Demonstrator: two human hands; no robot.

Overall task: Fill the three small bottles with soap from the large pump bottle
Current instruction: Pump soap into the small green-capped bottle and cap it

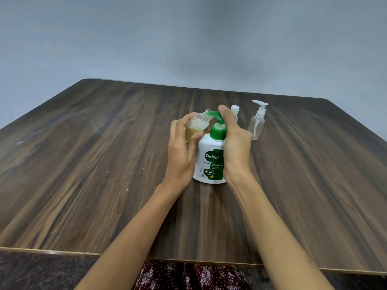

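A white Dettol pump bottle (pixel 209 160) with a green pump head stands on the table at centre. My left hand (pixel 180 151) grips a small clear bottle (pixel 196 124), tilted, with its open neck at the green spout; yellowish foamy soap fills its lower part. My right hand (pixel 234 143) wraps the large bottle's right side, with the thumb pressing on top of the pump head. Behind my right hand, a second small bottle (pixel 235 110) with a white cap is mostly hidden. A third small clear bottle (pixel 257 124) with a white pump top stands to the right and looks empty.
The dark wooden table (pixel 104 164) spreads wide on both sides, with its front edge near my lap. A plain grey wall rises behind its far edge. Patterned fabric shows below the front edge.
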